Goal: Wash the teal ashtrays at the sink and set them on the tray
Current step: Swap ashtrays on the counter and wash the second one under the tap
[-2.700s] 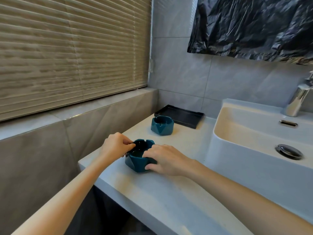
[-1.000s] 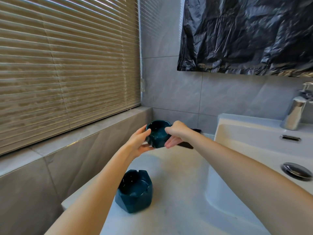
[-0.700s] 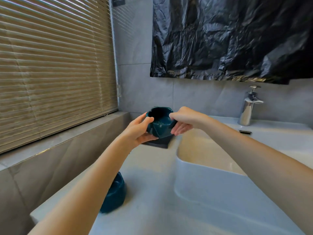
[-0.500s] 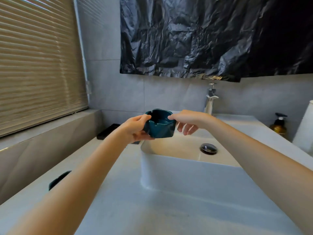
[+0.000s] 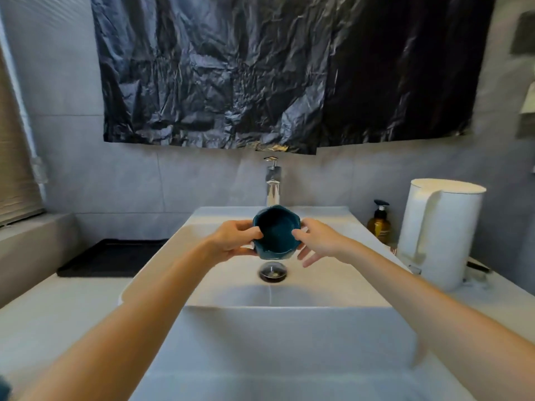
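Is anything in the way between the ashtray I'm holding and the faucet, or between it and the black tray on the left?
Nothing visible. The left hand and right hand hold the teal ashtray over the sink, in front of the faucet. Toward the black tray, only the sink's low left rim lies between.

A: Clothing on the arms?
B: Bare all the way: left forearm (image 5: 139, 308) in from the 7 o'clock corner, right forearm (image 5: 419, 302) in from 4 o'clock, uncovered from frame edge to wrist.
A: And shapes?
B: Slender and smooth, broad near the lower edge, tapering toward narrow wrists.
A: Left hand (image 5: 234, 238) and right hand (image 5: 318, 241)?
B: Bare as well. Long, slim fingers (image 5: 308, 260); nails too blurred to judge.
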Demonstrator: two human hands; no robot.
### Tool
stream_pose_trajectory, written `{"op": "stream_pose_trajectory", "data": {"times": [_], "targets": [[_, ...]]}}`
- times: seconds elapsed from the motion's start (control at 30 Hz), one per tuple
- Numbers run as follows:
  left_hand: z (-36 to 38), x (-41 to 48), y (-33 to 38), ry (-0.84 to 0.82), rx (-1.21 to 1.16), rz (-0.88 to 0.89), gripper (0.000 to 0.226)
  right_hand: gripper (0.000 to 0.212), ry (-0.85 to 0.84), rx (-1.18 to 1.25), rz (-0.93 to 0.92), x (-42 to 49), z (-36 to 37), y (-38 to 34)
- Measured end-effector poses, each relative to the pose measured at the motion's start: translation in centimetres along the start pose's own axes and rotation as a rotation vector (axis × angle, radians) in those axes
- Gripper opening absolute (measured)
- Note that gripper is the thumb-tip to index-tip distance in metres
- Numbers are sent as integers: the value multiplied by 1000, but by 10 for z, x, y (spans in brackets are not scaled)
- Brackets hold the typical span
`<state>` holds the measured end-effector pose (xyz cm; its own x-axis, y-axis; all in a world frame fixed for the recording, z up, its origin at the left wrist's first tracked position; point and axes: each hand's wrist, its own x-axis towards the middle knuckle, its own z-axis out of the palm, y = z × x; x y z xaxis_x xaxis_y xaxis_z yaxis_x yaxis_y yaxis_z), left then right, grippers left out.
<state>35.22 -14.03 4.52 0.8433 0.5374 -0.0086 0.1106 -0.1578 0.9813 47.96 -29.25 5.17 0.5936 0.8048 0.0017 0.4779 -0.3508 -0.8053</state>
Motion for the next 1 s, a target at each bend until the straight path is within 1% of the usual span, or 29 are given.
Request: {"op": "stream_pose_trajectory", "data": {"times": [0.13,0.27,0.33,0.4,0.47,0.53,0.63,0.7,0.77,0.83,0.9,0.97,1.0], "targets": [[6,27,-4,-63,76,89,26,32,-2,51,24,16,-13,16],[12,44,-11,-56,111,201,42,37,1,47,-1,31,-19,27],[12,53,-12,-49,195,270,51,39,44,63,-38,38,-18,33],[11,59,-10,-18,339,383,58,41,111,78,-92,43,-15,40],[12,64,-10,12,487,546,62,41,182,70,-168,45,-12,46],[14,65,-14,30,543,674,66,40,228,79,-248,46,-12,51],[17,64,-18,85,644,821,72,43,284,100,-345,47,-11,55],[18,62,-18,124,750,907,73,46,333,51,-374,48,-11,57],[19,61,-17,146,806,972,72,48,369,19,-407,48,-9,58],[21,59,-18,153,814,990,71,47,389,24,-437,45,-10,58],[23,61,-21,138,764,946,73,44,372,62,-417,42,-11,57],[26,62,-23,87,602,824,72,38,320,108,-348,41,-12,58],[26,60,-22,54,508,742,67,36,302,85,-299,42,-12,58]]}}
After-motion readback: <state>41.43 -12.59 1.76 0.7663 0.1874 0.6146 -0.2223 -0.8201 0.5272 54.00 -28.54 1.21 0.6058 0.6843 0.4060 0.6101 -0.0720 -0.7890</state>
